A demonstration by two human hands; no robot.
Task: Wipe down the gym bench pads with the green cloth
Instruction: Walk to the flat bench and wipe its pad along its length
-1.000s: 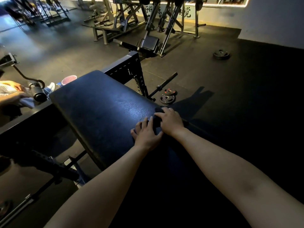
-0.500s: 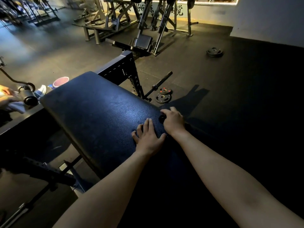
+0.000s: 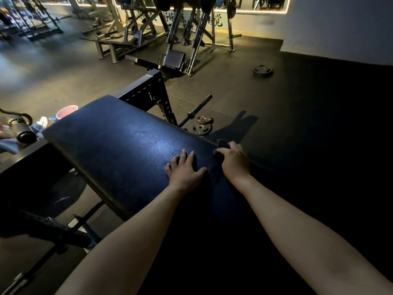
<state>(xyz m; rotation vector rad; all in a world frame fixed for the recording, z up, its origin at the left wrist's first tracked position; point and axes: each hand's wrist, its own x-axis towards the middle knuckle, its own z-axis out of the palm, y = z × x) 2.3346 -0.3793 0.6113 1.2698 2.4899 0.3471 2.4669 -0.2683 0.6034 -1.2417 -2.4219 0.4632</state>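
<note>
Your right hand (image 3: 232, 159) has slid away from your left hand (image 3: 185, 171) since half a second ago, so the two now sit apart on the bench pad (image 3: 127, 145). The left lies flat on the pad with fingers spread and straight. The right curls over the cloth (image 3: 221, 145), bunched into a soft wad at the pad's right edge; in this dim light it reads dark, not green. The pad is a broad rounded-corner slab of black pebbled vinyl with a bluish sheen near its middle. Behind its far end rises a perforated steel frame (image 3: 146, 88). To the pad's right, small round weight plates (image 3: 202, 125) and a bar (image 3: 197, 109) lie on the matte rubber floor (image 3: 297, 124). Beyond the pad stand grey machines (image 3: 176, 39).
</note>
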